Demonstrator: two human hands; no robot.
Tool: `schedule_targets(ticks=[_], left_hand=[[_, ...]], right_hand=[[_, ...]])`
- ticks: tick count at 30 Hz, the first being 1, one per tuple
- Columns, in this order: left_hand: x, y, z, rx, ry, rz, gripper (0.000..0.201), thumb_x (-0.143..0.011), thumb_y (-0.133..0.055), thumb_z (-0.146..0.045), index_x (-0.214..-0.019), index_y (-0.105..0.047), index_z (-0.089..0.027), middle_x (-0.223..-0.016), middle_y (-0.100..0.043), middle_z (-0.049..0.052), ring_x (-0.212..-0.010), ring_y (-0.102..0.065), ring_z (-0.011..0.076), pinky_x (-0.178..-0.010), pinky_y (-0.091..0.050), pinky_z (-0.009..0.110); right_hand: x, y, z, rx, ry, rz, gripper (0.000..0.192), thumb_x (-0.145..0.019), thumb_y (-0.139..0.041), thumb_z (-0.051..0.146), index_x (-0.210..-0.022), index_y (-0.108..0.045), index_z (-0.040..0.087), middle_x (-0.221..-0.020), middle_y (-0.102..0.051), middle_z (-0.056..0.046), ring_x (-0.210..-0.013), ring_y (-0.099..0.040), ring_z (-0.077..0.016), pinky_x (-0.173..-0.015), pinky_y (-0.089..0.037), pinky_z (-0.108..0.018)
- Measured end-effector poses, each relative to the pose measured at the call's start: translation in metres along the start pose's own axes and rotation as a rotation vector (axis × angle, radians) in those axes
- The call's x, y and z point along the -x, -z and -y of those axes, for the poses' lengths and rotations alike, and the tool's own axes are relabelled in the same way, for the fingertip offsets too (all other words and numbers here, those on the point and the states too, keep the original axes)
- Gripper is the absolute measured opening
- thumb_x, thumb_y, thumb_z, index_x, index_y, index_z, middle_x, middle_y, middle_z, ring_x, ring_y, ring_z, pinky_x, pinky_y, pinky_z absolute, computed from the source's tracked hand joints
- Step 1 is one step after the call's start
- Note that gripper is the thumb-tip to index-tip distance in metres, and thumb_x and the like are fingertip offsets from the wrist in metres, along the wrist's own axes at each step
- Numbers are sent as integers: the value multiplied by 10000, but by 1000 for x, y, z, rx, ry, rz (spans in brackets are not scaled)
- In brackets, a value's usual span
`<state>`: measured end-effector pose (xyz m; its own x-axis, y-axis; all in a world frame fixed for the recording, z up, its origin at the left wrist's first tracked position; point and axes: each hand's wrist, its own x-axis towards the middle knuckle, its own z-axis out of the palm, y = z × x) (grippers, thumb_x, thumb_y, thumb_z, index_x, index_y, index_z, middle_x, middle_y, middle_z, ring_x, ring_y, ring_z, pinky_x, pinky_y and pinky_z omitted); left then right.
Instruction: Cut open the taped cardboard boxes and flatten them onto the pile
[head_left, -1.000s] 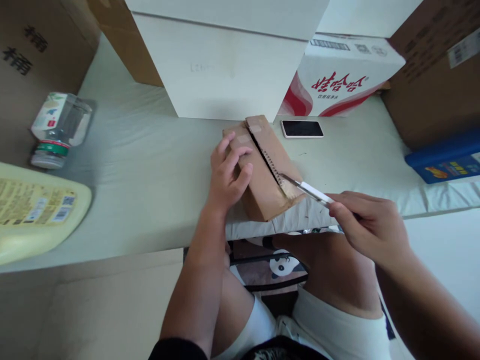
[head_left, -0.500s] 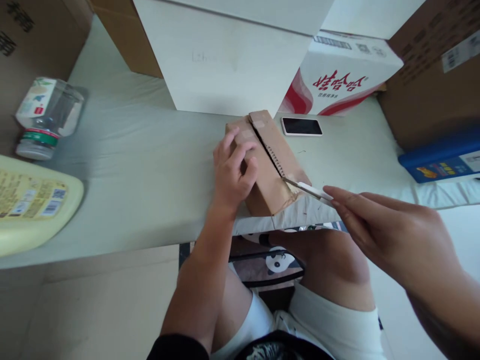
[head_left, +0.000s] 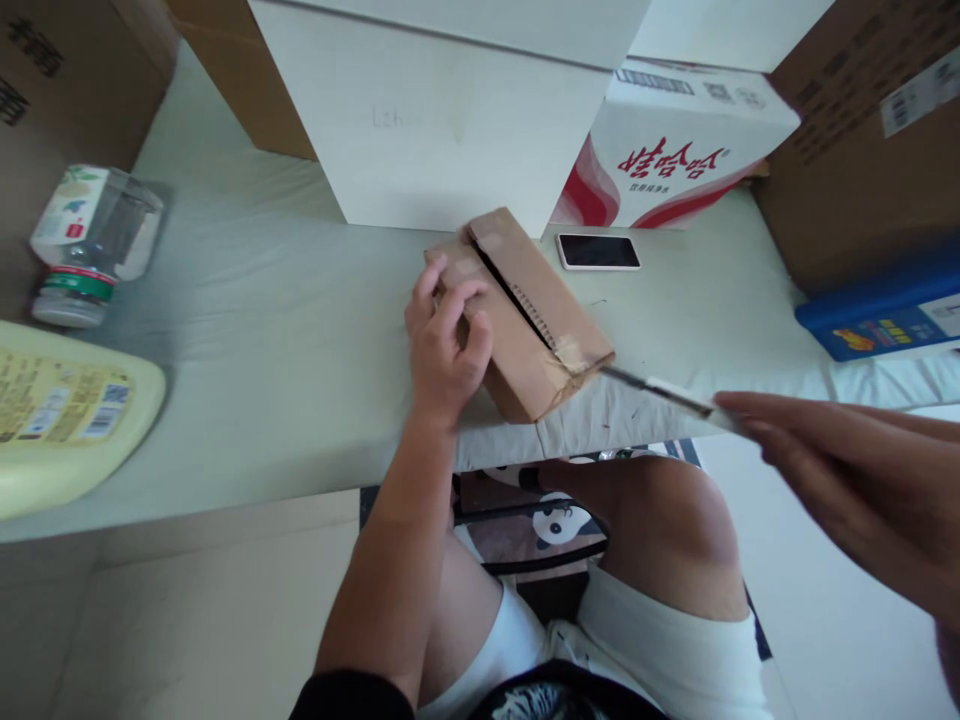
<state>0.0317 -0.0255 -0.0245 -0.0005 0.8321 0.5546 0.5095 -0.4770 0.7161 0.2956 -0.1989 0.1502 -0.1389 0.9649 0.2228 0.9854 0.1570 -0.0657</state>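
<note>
Small brown carton point(head_left: 510, 325) here: sits at the pale-green, cloth-covered worktop's point(head_left: 300, 340) near edge, top gaping along a slit, under spread left fingers point(head_left: 454, 303). By its corner, a knife point(head_left: 667, 392) pinched in right fingers point(head_left: 784, 432). Just beyond, a flat phone point(head_left: 598, 252), a tall white box point(head_left: 450, 130); farther out, a clear bottle point(head_left: 112, 235), a blue box point(head_left: 885, 325). Tiled floor point(head_left: 217, 600) below.

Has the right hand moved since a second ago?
Yes: judged against the phone, the right hand has shifted rightward, farther from the small cardboard box.
</note>
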Motion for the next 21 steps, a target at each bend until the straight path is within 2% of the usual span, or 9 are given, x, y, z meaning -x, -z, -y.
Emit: schedule_targets(ticks=[2, 4, 7, 10, 15, 21], left_hand=[[1, 2, 5, -2, 18, -9, 406, -1023, -491, -517, -1245, -685, -238, -1581, -474, 138, -1460, -475, 322, -1185, -418, 482], [2, 2, 8, -12, 21, -5, 402, -1018, -504, -520, -1252, -681, -246, -1593, -457, 139, -1454, -474, 324, -1173, -427, 482], [1, -1, 9, -21, 15, -4, 392, -1019, -500, -506, -1254, -679, -248, -1610, -437, 137, -1441, -485, 327, -1163, -424, 494], [0, -6, 5, -9, 13, -17, 388, -1027, -477, -482, -1254, -680, -241, -1602, -442, 142, -1403, -517, 317, -1155, -423, 496], [-1, -12, -6, -19, 6, -77, 369, -1023, -463, -439, -1211, -703, -233, -1557, -490, 155, -1395, -535, 305, -1187, -400, 495], [-3, -16, -12, -67, -6, -77, 375, -1013, -460, -434, -1185, -713, -219, -1547, -526, 152, -1430, -517, 312, -1190, -404, 493]], right_hand=[[3, -3, 1, -48, -40, -81, 235, -998, -594, 420, -1149, -763, 359, -956, -819, -15, -712, -770, -216, -643, -565, -344], [-4, -8, 9, -66, -26, -120, 231, -1015, -581, 378, -1151, -759, 322, -886, -809, -13, -647, -742, -185, -589, -532, -321], [-25, -17, 23, 49, 112, -135, 271, -1051, -515, 308, -1070, -780, 249, -660, -734, 0, -489, -635, -146, -451, -407, -293], [-42, -25, 28, 171, 254, -131, 343, -1070, -449, 289, -1030, -782, 214, -595, -684, 2, -423, -558, -137, -409, -333, -287], [-46, -32, 31, 302, 252, -74, 386, -1051, -380, 275, -1106, -754, 195, -564, -595, -11, -410, -493, -144, -423, -220, -283], [-52, -35, 41, 347, 213, 64, 298, -974, -427, 312, -953, -717, 242, -540, -520, -12, -369, -319, -122, -467, -125, -294]])
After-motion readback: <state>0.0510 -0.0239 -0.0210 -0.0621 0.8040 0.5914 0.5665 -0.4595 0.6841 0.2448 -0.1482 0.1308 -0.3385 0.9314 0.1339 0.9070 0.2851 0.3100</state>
